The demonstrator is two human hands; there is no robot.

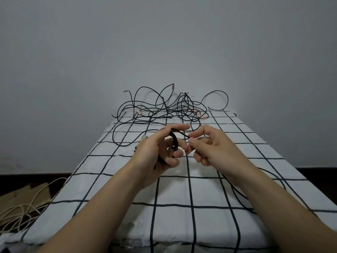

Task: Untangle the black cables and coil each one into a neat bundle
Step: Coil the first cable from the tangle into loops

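The left hand (155,154) gripped a small coil (174,141) of black cable, with its fingers curled round the loops and the index finger extended over the top. The right hand (209,147) was closed in a pinch, thumb against forefinger, on the strand (182,134) that left the top of the coil. This strand spanned the short gap between the two grips, so its long axis ran roughly left to right, hand to hand. Both hands were held above the cloth (173,225), close together but not touching. Below and behind the right grip, a black slack (269,173) lay on the cloth beneath the right forearm. It appeared to be the uncoiled tail of the same cable, though the junction was hidden by the wrist. If so, the next wrap would draw from the right-hand side, and the right hand, being nearer, would feed it across to the coil. Well beyond both grips, on the far side of the hands, the tangle (164,110) of black cables lay unsorted against the wall. Far to the left of the left grip, on the floor, lay a white cable (20,210) and some cardboard (23,194).
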